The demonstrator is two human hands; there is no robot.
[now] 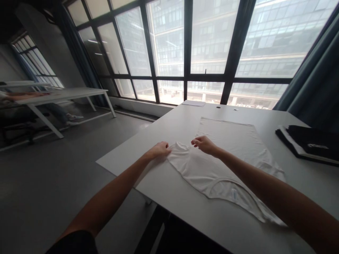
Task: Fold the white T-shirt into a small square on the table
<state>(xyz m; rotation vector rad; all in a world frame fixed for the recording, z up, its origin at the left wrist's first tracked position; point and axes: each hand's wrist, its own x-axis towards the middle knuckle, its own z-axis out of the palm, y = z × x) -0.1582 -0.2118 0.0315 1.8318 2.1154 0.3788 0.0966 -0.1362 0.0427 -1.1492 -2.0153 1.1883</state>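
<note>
A white T-shirt (209, 164) lies spread on the white table (159, 183), its neckline toward me and its hem toward the window. My left hand (159, 150) is closed on the cuff of the left-side sleeve, at the garment's outer edge. Close by, my right hand (205, 144) is closed in a pinch at the shirt's side, near where sleeve and body meet. Fabric between the two hands is bunched and slightly raised. A small label shows inside the collar. My right forearm hides part of the shirt's right side.
A stack of dark folded clothes (312, 143) sits at the table's right. Flat white sheets (194, 103) and a round black grommet (218, 107) are at the far edge. Leftward stands another white table (66, 93) with a person seated at it.
</note>
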